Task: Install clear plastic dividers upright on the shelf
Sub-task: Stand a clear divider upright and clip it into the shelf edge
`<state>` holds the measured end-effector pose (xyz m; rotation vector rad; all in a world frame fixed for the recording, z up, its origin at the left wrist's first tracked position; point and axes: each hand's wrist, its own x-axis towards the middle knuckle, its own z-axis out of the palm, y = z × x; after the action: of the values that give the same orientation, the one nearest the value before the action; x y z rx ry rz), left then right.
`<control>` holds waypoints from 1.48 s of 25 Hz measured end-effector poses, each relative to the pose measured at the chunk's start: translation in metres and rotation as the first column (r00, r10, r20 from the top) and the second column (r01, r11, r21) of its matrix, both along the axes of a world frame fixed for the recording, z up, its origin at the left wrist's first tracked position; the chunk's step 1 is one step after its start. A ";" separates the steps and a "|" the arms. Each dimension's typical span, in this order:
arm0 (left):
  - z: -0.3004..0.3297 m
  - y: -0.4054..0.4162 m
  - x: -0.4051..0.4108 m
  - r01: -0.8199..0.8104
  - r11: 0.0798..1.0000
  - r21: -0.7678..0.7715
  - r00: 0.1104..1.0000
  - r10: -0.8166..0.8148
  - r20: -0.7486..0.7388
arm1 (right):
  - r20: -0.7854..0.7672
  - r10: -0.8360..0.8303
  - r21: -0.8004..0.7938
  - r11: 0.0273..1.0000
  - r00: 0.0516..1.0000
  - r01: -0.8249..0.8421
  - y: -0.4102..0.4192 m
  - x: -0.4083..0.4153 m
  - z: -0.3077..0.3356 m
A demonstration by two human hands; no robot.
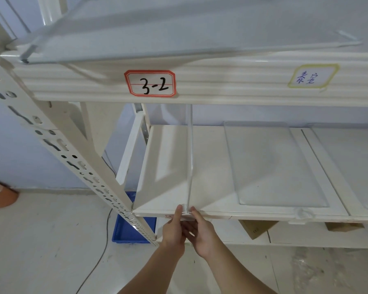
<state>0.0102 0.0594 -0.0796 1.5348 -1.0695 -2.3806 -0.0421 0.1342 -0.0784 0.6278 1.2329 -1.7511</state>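
A clear plastic divider (190,158) stands upright on the white shelf (212,187), running from the front lip to the back. Its white foot clip (187,213) sits over the shelf's front edge. My left hand (174,230) pinches the clip from the left, thumb up against it. My right hand (202,230) grips it from the right, fingers under the lip. A second clear divider (274,164) lies flat on the same shelf to the right. Another clear sheet (353,166) lies flat further right.
The upper shelf (200,90) carries a red label "3-2" (150,82) and a yellow label (312,78), with a clear sheet (179,32) on top. A perforated upright (51,145) stands at left. A blue bin (132,225) and a cable (102,251) are on the floor. Cardboard boxes (257,228) sit below.
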 end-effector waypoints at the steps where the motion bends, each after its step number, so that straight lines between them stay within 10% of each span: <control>1: 0.001 0.000 0.000 -0.002 1.000 -0.005 1.000 0.002 0.003 | 0.002 0.004 0.004 1.000 1.000 -0.004 0.000 -0.001 -0.001; 37: -0.009 0.029 -0.022 0.021 0.998 0.053 0.999 -0.023 0.039 | -0.029 0.007 0.064 0.998 1.000 -0.005 0.033 -0.019 -0.004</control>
<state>-0.0120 0.0884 -0.0888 1.6023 -1.0458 -2.4209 -0.0614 0.1676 -0.0828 0.6374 1.3140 -1.7269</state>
